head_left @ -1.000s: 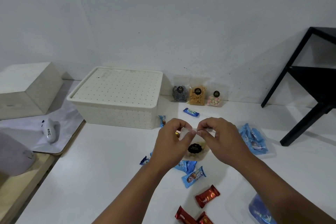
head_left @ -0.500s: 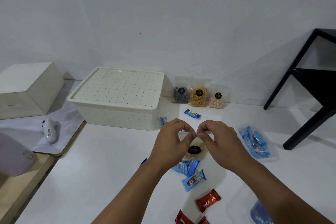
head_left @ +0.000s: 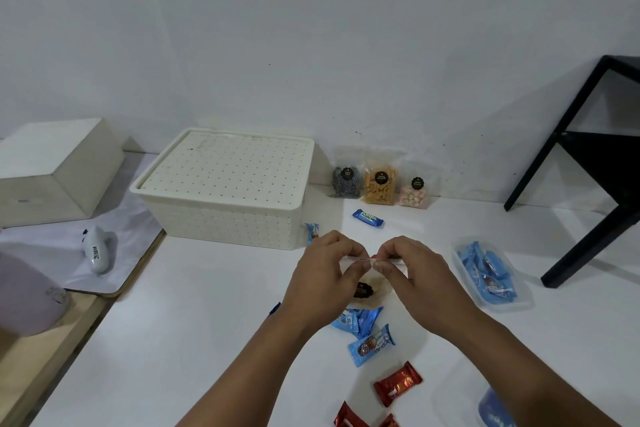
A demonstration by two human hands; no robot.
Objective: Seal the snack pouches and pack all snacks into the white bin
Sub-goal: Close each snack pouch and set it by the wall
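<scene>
The person is in the sealing step. Both hands work the top strip of a clear snack pouch (head_left: 372, 289) held above the table (head_left: 194, 322), at about 6 o'clock of the view's centre. The left hand (head_left: 323, 274) and right hand (head_left: 414, 274) each pinch the pouch's mouth between thumb and curled fingertips (head_left: 358, 265), the two pinches almost touching at mid-strip. By the look of it, the next move calls for running the pinch outward along the strip until it shuts fully.

Past the hands, at 11 o'clock of them, stands the white bin (head_left: 221, 218), lid on; it must come off before packing. Farther, at 12 o'clock against the wall, three pouches (head_left: 380, 182) stand upright.
</scene>
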